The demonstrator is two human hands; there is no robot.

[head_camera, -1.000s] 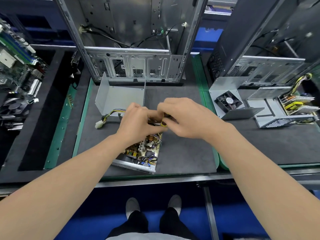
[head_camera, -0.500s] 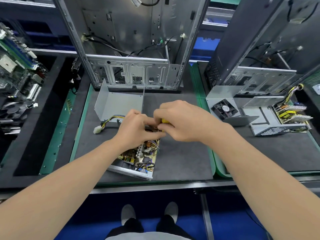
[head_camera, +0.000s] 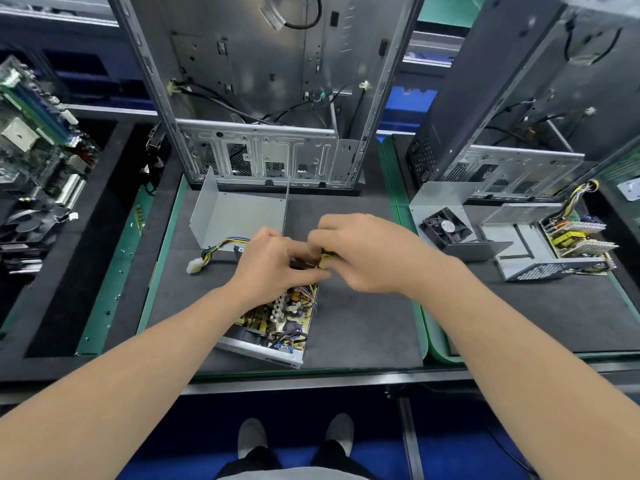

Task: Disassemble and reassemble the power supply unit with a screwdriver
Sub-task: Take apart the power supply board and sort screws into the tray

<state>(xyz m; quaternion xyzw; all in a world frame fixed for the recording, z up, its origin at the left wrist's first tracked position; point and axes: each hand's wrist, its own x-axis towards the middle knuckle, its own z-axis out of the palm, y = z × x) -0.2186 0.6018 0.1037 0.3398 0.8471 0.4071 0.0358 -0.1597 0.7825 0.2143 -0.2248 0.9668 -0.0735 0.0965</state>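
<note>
The opened power supply unit (head_camera: 277, 323) lies on the dark mat, its circuit board and wires exposed in a grey metal tray. My left hand (head_camera: 268, 268) rests on its far end, fingers curled over the parts there. My right hand (head_camera: 363, 254) meets it from the right, closed around a yellow-handled screwdriver (head_camera: 325, 256) of which only a small part shows; its tip is hidden between the hands. The unit's removed grey cover (head_camera: 239, 216) stands just behind, with a yellow-and-black cable bundle and white connector (head_camera: 194, 265) trailing left.
An open computer case (head_camera: 263, 98) stands upright behind the mat. A second case (head_camera: 519, 109), a fan unit (head_camera: 446, 226) and another opened supply (head_camera: 554, 247) sit on the right mat. Motherboards (head_camera: 34, 150) are stacked at left. The bench edge (head_camera: 311, 379) is near me.
The view has shifted slightly, so the bench sits a little higher in frame. Both hands stay together over the far end of the unit with only small finger movements.
</note>
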